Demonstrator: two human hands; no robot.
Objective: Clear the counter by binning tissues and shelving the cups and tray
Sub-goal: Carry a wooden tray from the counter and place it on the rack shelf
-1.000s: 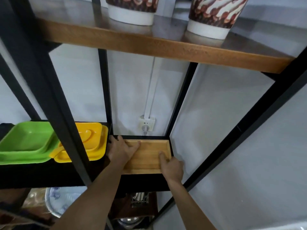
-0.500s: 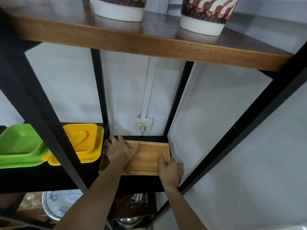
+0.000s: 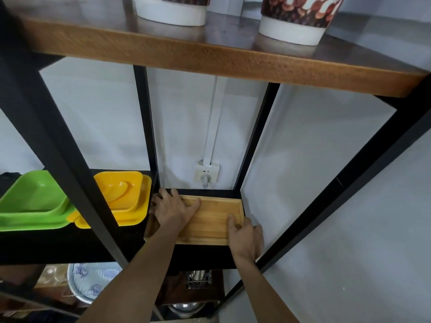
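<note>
Tray (image 3: 210, 220) lies flat on the black shelf (image 3: 198, 255), right bay, between the uprights. Our left hand (image 3: 173, 209) rests on its left end, fingers spread and straight; our right hand (image 3: 245, 234) grips the right rim, thumb inside. We judge it best to push evenly so it doesn't skew. Little room: wall just right, yellow dish (image 3: 123, 199) just left, front edge near the lip. Cups (image 3: 296, 22) sit on the shelf above.

Green dish (image 3: 32, 203), yellow dish (image 3: 123, 199), tan tray (image 3: 210, 220).
</note>
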